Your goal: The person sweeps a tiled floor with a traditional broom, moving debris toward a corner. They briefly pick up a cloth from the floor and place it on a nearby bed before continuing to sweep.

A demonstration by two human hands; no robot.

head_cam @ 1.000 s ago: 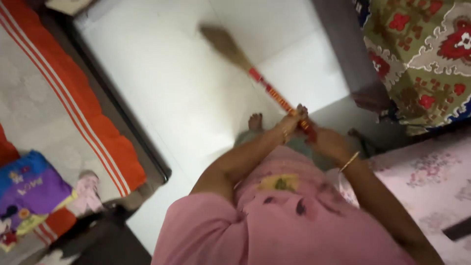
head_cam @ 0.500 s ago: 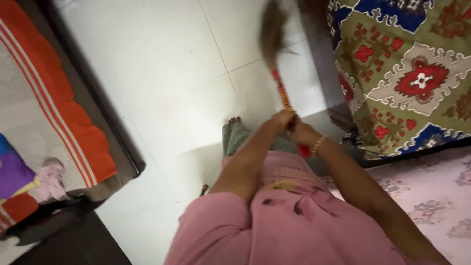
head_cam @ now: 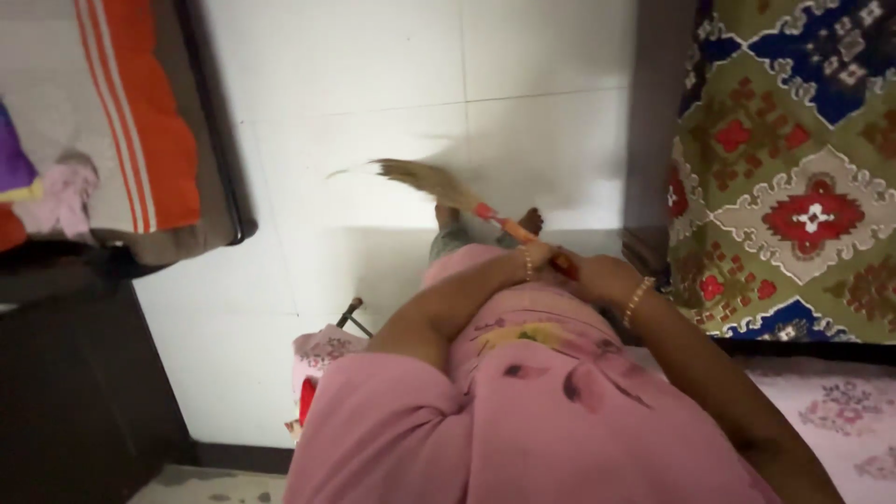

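A downward view over a person in a pink top standing on a white tiled floor point(head_cam: 373, 75). A grass broom point(head_cam: 467, 201) is held low in front of the body, its red-and-orange handle gripped by both hands close together, seemingly for a firm two-handed hold. The left hand point(head_cam: 532, 261) is wrapped shut around the handle; the right hand point(head_cam: 597, 277), wearing a beaded bracelet, is closed around the handle's near end. The bristles are spread to the far left, just above or brushing the tiles, beside a bare foot. At left lies a mattress with an orange-striped cover point(head_cam: 140, 121); at right, a patterned green, red and blue bedspread point(head_cam: 793, 168).
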